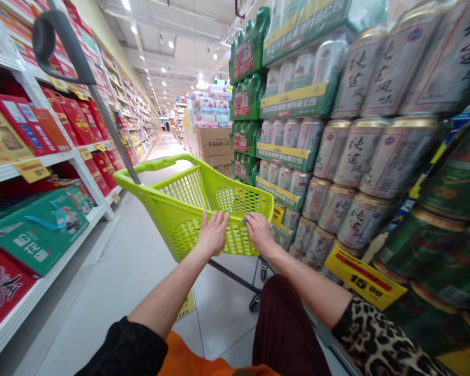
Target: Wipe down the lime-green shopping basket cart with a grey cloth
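Observation:
A lime-green shopping cart [152, 201] with perforated basket walls stands tilted in front of me. My left hand [213, 233] rests on its near rim, fingertips over the edge and thumb pointing up. To the right, my right hand [260, 233] is closed around the same rim near the corner, its fingers bent over the top. The basket's visible inside holds nothing. A grey pole rises from the cart's left end to a looped grey handle [65, 47]. Beneath the basket, a dark frame and black casters [254, 303] show.
Stacked silver beer cans [352, 156] tower close on the right, with a yellow price sign [362, 277] below. Green bottle packs [246, 99] and wet-wipe cartons [215, 143] stand farther along. Shelves with red gift boxes and a teal box [43, 230] line the left. The tiled aisle [168, 141] runs ahead.

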Available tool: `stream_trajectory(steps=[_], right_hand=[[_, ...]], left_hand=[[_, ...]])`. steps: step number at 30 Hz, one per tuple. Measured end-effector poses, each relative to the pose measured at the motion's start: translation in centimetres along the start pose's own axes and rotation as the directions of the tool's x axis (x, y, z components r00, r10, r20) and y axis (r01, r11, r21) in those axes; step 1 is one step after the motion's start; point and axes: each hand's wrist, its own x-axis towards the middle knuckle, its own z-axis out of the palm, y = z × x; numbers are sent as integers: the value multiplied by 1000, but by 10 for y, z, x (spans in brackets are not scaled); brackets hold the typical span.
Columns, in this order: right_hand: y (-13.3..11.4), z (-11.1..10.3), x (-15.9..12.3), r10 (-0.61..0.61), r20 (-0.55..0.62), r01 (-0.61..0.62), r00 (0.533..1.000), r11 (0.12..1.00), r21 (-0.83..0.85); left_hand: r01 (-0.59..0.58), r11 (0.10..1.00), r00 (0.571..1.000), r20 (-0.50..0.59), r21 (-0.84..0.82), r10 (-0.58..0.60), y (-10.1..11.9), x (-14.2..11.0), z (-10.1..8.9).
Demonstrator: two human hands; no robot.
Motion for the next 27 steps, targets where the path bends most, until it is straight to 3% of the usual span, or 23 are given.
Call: stream_trajectory(steps=[5,8,13,18,22,24,27], right_hand=[[29,-3,-13,-3,44,7,999,995,-102],[34,2,-11,30,15,-27,999,991,-130],[3,15,13,142,62,-126,988,968,-216],[-21,20,36,103,199,-42,975,957,-288],[4,14,25,54,186,-1,981,962,-272],[23,12,15,50,124,-18,991,967,-253],[39,16,9,74,-4,-73,997,976,-206]], left_hand=[[104,994,994,29,20,-105,-34,3,-2],[123,992,992,34,27,-124,-38,5,2],[151,988,987,53,11,-151,-28,4,4],[141,990,983,119,13,-142,-35,5,-5],[164,986,975,148,40,-168,-57,5,-10],[220,973,966,126,64,-227,-66,3,-10],[215,974,970,103,65,-221,-70,0,-6]])
